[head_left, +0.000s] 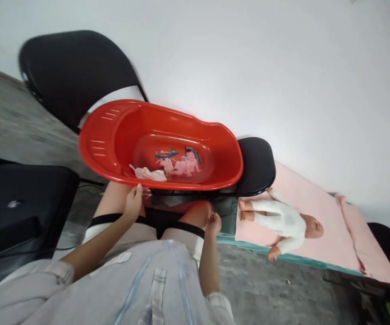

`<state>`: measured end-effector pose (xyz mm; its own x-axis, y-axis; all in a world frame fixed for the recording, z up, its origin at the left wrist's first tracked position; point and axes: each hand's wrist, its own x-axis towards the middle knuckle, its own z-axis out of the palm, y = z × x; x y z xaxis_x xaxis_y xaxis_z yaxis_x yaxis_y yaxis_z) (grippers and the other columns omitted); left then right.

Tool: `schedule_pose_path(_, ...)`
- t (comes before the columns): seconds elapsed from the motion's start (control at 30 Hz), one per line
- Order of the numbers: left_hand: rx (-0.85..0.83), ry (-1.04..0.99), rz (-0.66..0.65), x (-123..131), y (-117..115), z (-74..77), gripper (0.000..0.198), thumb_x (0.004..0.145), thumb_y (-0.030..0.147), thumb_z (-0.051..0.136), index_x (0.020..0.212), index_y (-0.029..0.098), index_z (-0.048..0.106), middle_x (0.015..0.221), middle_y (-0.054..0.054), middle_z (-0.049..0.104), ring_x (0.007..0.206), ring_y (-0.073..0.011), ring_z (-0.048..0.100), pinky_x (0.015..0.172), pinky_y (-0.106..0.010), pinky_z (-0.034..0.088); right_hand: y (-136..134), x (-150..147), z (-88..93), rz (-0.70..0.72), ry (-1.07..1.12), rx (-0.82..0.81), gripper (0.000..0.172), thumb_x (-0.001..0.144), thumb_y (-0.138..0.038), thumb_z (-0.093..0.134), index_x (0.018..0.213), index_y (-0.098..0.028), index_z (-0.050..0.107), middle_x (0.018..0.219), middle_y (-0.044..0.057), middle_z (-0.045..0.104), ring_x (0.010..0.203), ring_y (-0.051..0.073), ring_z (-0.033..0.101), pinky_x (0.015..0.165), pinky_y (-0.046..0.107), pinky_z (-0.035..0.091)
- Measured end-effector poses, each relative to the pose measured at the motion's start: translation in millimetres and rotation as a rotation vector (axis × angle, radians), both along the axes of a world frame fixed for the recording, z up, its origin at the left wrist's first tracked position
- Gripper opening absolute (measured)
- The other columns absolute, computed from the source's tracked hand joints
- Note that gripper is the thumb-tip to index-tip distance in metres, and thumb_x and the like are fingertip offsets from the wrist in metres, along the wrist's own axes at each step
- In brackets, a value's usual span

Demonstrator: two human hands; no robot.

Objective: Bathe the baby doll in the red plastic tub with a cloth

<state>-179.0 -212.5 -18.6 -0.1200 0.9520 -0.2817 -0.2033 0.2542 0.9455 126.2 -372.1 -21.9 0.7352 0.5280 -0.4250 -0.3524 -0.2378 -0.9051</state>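
In front of me a red baby bathtub (177, 118) rests on chairs, its floor printed with a cartoon picture. A small pale cloth (150, 174) with a print lies inside, against the near wall. My left hand (134, 201) is at the tub's near rim, thumb on the edge and fingers curled below it. Beside my knee, my right hand (214, 223) is apart from the tub, its fingers curled in, with nothing visible in them. To the right, a baby doll (284, 222) in white clothes lies on a pink padded sheet (330, 225).
Black chair backs or seats (76, 67) stand at the tub's left, and another black seat (257, 164) is under its right end. A black padded seat (19, 194) with a dark device and cable is at far left. A white wall (282, 67) rises behind.
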Motion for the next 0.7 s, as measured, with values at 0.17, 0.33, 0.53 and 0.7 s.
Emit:
schedule_pose_path(0.17,-0.044,-0.273,0.049,12,8,13.5,0.051,0.091,0.068,0.074,0.096,0.019,0.061,0.088,-0.008,0.076,0.083,-0.0233,0.078,0.081,-0.036,0.062,91,5,37.3,-0.121,0.045,0.177,0.021,0.102,-0.043,0.053,0.103,-0.024,0.062,0.094,-0.001,0.075,0.086,0.009,0.074,0.086,0.022,0.062)
schedule_pose_path(0.33,-0.12,-0.446,-0.014,8,15,23.4,0.037,0.094,0.051,0.082,0.093,0.019,0.062,0.097,-0.008,0.079,0.098,-0.0245,0.08,0.091,-0.035,0.062,129,-1,59.4,-0.256,0.157,0.088,0.025,0.1,-0.019,0.067,0.08,-0.022,0.053,0.063,-0.007,0.059,0.056,0.006,0.059,0.062,0.014,0.056)
schedule_pose_path(0.53,-0.156,-0.426,-0.14,-2,27,31.5,0.035,0.102,0.047,0.075,0.123,0.02,0.066,0.124,-0.015,0.079,0.11,-0.0293,0.079,0.087,-0.034,0.06,135,-1,63.7,-0.233,0.216,0.105,0.023,0.1,-0.011,0.065,0.082,-0.023,0.054,0.069,-0.005,0.065,0.063,0.008,0.066,0.065,0.018,0.062)
schedule_pose_path(0.7,-0.144,-0.324,-0.183,-10,37,31.4,0.036,0.103,0.049,0.072,0.124,0.02,0.066,0.125,-0.016,0.079,0.106,-0.0272,0.08,0.083,-0.03,0.056,131,-10,65.2,-0.208,0.243,0.102,0.029,0.105,-0.016,0.061,0.079,-0.022,0.05,0.062,-0.008,0.061,0.055,0.006,0.061,0.061,0.014,0.055)
